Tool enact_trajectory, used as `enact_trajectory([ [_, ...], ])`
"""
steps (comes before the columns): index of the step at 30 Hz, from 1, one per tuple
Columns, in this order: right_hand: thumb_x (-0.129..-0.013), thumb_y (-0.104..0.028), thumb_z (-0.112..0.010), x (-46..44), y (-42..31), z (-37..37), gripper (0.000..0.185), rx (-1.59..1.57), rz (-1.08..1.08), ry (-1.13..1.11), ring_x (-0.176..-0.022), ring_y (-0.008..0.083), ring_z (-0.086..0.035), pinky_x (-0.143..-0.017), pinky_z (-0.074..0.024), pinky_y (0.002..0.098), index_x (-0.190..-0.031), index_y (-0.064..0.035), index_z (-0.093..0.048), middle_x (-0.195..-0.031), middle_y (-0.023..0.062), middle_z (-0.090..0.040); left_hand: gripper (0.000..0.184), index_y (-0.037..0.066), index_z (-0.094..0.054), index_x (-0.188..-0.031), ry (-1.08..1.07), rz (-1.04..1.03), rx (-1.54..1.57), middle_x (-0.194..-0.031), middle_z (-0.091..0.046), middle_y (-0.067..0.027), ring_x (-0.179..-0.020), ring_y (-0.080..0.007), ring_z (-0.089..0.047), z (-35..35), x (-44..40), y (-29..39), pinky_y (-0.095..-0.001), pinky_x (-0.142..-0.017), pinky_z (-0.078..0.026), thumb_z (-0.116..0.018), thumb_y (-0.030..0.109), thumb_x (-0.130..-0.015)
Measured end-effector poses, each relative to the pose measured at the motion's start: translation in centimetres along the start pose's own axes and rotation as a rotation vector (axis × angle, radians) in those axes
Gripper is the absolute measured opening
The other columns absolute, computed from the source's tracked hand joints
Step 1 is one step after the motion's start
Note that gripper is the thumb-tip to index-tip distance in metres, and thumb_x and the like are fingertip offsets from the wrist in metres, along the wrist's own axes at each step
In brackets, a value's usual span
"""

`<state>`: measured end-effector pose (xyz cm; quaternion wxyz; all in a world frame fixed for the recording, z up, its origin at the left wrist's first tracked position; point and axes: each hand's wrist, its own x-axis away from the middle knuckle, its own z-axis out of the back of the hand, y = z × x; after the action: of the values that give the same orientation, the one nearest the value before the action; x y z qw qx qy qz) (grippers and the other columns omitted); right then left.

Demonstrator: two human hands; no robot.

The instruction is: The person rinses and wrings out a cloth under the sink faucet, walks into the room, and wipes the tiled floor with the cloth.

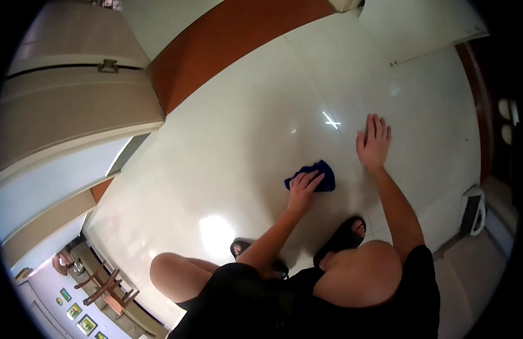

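A crumpled dark blue cloth point(325, 176) lies on the glossy cream tiled floor point(239, 141). My left hand point(302, 191) presses down on its near left side, fingers curved over the fabric. To the right, my right hand point(376, 142) has its fingers stretched out and the thumb apart, palm toward the floor. That hand has nothing in it, and I cannot tell whether the palm touches the tiles. Part of the cloth under my left fingers is hidden.
My sandalled feet point(343, 240) and bent knees are close behind the hands. A reddish-brown border point(216, 48) edges the floor at the top. Beige cabinetry point(75, 113) stands left, a pale door point(422, 28) top right, a white-edged object point(474, 211) right, and a wooden chair point(106, 289) lower left.
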<state>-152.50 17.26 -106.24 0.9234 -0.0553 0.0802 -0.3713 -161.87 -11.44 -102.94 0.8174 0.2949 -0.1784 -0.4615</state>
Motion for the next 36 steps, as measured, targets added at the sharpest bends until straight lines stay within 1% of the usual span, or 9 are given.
enact_trajectory([
  [9,-0.1,-0.036,-0.055,0.1,0.3,0.0,0.064,-0.02,0.0,0.01,-0.149,0.0398,-0.034,-0.123,-0.0204,0.063,-0.157,-0.0086,-0.041,-0.158,0.0143,-0.042,0.066,-0.002,-0.052,-0.146,0.619,0.209,-0.231,-0.143,-0.058,-0.0256,-0.132,-0.0431,-0.054,17.9,-11.9,-24.4,-0.0484,-0.117,-0.038,-0.054,-0.005,-0.08],
  [12,-0.1,-0.036,-0.055,-0.1,0.1,0.6,0.064,-0.029,-0.011,-0.018,-0.149,0.0397,-0.034,-0.123,-0.0204,0.063,-0.156,-0.0085,-0.042,-0.158,0.0143,-0.042,0.066,-0.001,-0.05,-0.149,0.576,0.636,0.021,-0.143,-0.057,-0.0267,-0.137,-0.043,-0.048,20.8,-15.1,-26.6,-0.0467,-0.116,-0.039,-0.053,0.0,-0.083],
  [17,-0.1,-0.035,-0.056,0.0,-0.2,0.7,0.063,-0.036,-0.023,0.001,-0.149,0.0396,-0.034,-0.123,-0.0208,0.0631,-0.155,-0.0084,-0.043,-0.157,0.0146,-0.043,0.058,0.003,-0.066,-0.133,0.613,0.019,-0.358,-0.133,-0.067,-0.0212,-0.125,-0.0437,-0.059,9.5,-16.9,-19.6,-0.0528,-0.11,-0.043,-0.053,-0.005,-0.077],
  [21,-0.099,-0.034,-0.058,-0.1,-0.2,0.7,0.063,-0.034,-0.026,-0.001,-0.149,0.0395,-0.035,-0.123,-0.0215,0.0627,-0.155,-0.0085,-0.043,-0.157,0.0145,-0.044,0.041,0.011,-0.071,-0.127,-0.02,-0.16,-0.073,-0.135,-0.066,-0.0134,-0.122,-0.032,-0.063,-1.4,-12.3,-6.1,-0.0487,-0.099,-0.05,-0.058,0.006,-0.088],
  [23,-0.099,-0.033,-0.059,-0.4,0.0,0.8,0.063,-0.038,-0.019,0.009,-0.148,0.0396,-0.035,-0.123,-0.0222,0.0623,-0.155,-0.0083,-0.044,-0.157,0.0145,-0.044,0.042,0.021,-0.072,-0.129,0.001,-0.337,-0.183,-0.137,-0.067,-0.0078,-0.123,-0.0277,-0.065,-2.5,-9.6,-0.6,-0.0466,-0.097,-0.052,-0.059,0.01,-0.09],
  [27,-0.099,-0.032,-0.059,0.0,0.0,0.9,0.061,-0.058,0.0,0.037,-0.147,0.0399,-0.036,-0.123,-0.0233,0.062,-0.154,-0.0084,-0.045,-0.157,0.0147,-0.045,0.042,0.014,-0.072,-0.127,0.15,-0.409,-0.079,-0.128,-0.069,-0.0097,-0.118,-0.0293,-0.065,0.1,-13.0,-7.0,-0.0447,-0.099,-0.052,-0.059,0.007,-0.087],
  [31,-0.1,-0.033,-0.059,-0.1,0.0,1.0,0.061,-0.058,-0.01,0.005,-0.148,0.0396,-0.036,-0.123,-0.023,0.0625,-0.154,-0.0086,-0.045,-0.157,0.0143,-0.043,0.071,0.018,-0.052,-0.152,0.415,-0.043,-0.438,-0.156,-0.048,-0.0207,-0.146,-0.0443,-0.042,10.6,-17.9,-21.1,-0.0648,-0.117,-0.032,-0.056,0.004,-0.082],
  [33,-0.099,-0.033,-0.059,-0.3,0.0,0.9,0.062,-0.037,-0.02,-0.011,-0.148,0.0394,-0.035,-0.123,-0.0228,0.0629,-0.155,-0.0089,-0.044,-0.158,0.014,-0.042,0.075,0.021,-0.044,-0.158,0.354,0.455,-0.446,-0.163,-0.038,-0.024,-0.155,-0.0435,-0.024,15.3,-19.9,-23.3,-0.0715,-0.119,-0.02,-0.057,0.013,-0.084],
  [36,-0.099,-0.033,-0.059,-0.3,-0.2,1.0,0.063,-0.039,-0.035,-0.024,-0.148,0.0391,-0.035,-0.123,-0.0222,0.0632,-0.155,-0.009,-0.044,-0.158,0.0137,-0.041,0.071,0.013,-0.051,-0.153,0.481,0.367,-0.365,-0.153,-0.049,-0.0274,-0.141,-0.0475,-0.044,15.1,-21.1,-26.2,-0.0626,-0.116,-0.033,-0.057,0.01,-0.083],
])
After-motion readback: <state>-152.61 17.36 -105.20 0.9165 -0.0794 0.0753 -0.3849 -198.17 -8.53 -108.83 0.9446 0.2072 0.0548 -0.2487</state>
